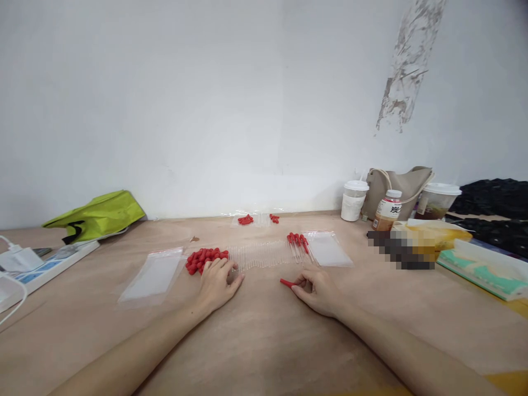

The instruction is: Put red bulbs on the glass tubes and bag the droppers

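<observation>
My left hand (219, 281) rests at the near right edge of a pile of red rubber bulbs (202, 257), its thumb apart from its bent fingers; nothing shows in it. Its fingertips are beside the left end of a row of clear glass tubes (264, 254). Between thumb and fingers, my right hand (317, 289) pinches a red rubber dropper bulb (286, 282), its narrow end pointing left. Just beyond this hand lie several droppers with red bulbs (297, 240), glass parts toward me. What the left fingertips touch is partly hidden.
Clear zip bags lie left (154, 273) and right (328, 248). More red bulbs (246, 219) sit near the wall. A power strip (49, 275) and green bag (99, 214) are left; a cup (353, 201), bottle (386, 210) and tissue pack (484, 272) stand right.
</observation>
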A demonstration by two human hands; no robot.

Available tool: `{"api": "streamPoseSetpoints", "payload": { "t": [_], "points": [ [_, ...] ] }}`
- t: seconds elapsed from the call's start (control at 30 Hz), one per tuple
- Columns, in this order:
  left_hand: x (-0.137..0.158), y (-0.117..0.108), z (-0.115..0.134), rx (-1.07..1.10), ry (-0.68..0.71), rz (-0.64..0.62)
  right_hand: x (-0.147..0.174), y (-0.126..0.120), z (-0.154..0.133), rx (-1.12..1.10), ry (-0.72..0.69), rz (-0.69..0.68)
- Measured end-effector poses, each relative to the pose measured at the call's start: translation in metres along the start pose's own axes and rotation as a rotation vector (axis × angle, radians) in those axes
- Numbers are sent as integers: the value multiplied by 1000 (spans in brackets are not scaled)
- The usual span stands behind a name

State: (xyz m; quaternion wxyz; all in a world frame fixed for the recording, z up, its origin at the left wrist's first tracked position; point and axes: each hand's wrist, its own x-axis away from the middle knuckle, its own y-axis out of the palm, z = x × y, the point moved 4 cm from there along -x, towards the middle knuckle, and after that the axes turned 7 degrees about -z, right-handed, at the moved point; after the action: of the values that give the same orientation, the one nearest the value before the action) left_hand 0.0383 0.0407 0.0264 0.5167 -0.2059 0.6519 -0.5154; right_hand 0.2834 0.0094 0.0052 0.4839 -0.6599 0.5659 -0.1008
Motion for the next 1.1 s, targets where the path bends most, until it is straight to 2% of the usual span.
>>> {"api": "streamPoseSetpoints", "payload": {
  "t": [0.27,0.5,0.57,0.63,0.73,0.83,1.0,1.1],
  "points": [
    [7,-3,1,-81,117,-79,0,0,-1,35,-39,8],
    [38,-17,4,48,208,-119,1,1,0,11,-40,5],
    [46,-21,3,143,164,-111,0,0,-2,18,-43,4],
    [48,-23,1,214,53,-100,0,-3,-4,25,-44,4],
    [37,-18,2,227,-101,-124,0,-6,-8,16,-28,5],
    [22,-10,7,185,-178,-195,-1,-6,-11,5,-20,-19],
    [10,4,4,107,-192,-257,-3,5,-15,-37,-67,-141],
    [14,6,1,116,-133,-259,-3,7,-18,-64,-108,-185]
  ]
}}
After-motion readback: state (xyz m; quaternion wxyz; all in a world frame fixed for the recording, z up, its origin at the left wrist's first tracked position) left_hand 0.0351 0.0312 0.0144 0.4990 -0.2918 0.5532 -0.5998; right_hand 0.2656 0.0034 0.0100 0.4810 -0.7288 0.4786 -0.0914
